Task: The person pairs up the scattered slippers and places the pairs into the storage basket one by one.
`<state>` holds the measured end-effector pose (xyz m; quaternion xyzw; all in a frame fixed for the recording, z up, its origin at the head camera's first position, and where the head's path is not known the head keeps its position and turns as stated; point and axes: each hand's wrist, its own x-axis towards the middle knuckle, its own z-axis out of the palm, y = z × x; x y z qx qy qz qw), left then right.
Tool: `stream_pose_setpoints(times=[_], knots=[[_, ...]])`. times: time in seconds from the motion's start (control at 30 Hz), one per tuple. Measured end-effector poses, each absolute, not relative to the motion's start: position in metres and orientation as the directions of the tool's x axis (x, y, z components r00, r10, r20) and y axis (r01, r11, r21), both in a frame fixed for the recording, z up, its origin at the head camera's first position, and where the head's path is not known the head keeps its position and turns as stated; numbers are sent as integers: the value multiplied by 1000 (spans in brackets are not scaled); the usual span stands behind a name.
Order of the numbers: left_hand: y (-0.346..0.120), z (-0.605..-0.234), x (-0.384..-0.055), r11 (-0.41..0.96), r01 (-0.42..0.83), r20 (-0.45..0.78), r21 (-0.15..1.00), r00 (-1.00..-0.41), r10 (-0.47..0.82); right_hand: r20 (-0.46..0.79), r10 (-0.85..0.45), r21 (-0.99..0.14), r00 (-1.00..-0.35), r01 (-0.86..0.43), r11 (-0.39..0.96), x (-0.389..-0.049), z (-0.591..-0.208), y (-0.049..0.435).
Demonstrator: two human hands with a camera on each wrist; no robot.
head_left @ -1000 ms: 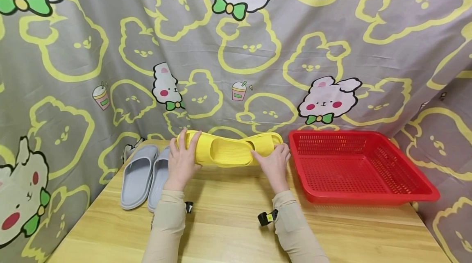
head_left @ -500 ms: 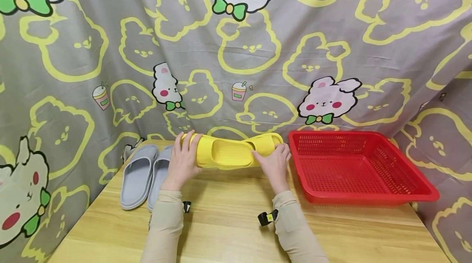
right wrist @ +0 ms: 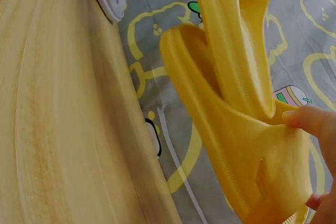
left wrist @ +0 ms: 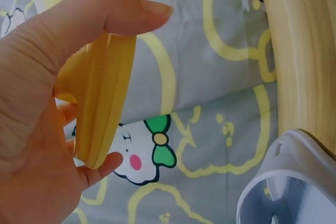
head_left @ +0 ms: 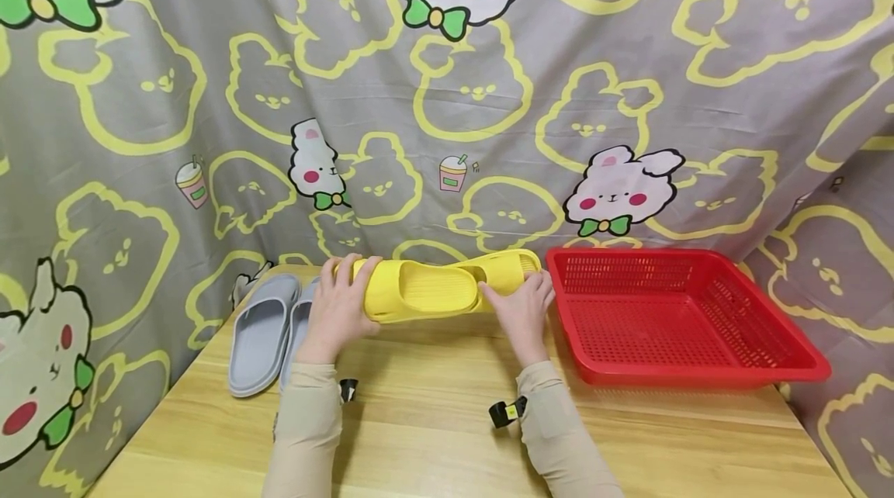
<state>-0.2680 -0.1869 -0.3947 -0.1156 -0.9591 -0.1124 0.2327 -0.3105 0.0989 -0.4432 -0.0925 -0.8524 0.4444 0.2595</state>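
Yellow slippers [head_left: 436,290], one's heel tucked into the other's opening, are held above the table [head_left: 433,436], between the grey slippers [head_left: 260,339] and the red basket [head_left: 698,373]. The left hand [head_left: 338,310] wraps thumb and fingers round one toe end; the right hand [head_left: 520,313] pinches the other near its strap. They look light, springy and unlikely to break; the broad straps should give the surest hold, as squeezing the bendy soles could part the pair.

In the head view the left hand [head_left: 341,310] hides much of one yellow slipper's toe [head_left: 382,292] and part of a grey slipper [head_left: 299,327], while the right wrist view's edges crop most of the right hand [head_left: 524,312] and that same toe
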Motion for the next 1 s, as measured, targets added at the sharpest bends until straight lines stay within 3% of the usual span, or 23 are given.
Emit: stream_pose_setpoints(times=[1.0], knots=[[-164, -400, -272, 967, 249, 613, 54, -773, 165, 358, 343, -773, -868, -70, 630, -310, -440, 100]])
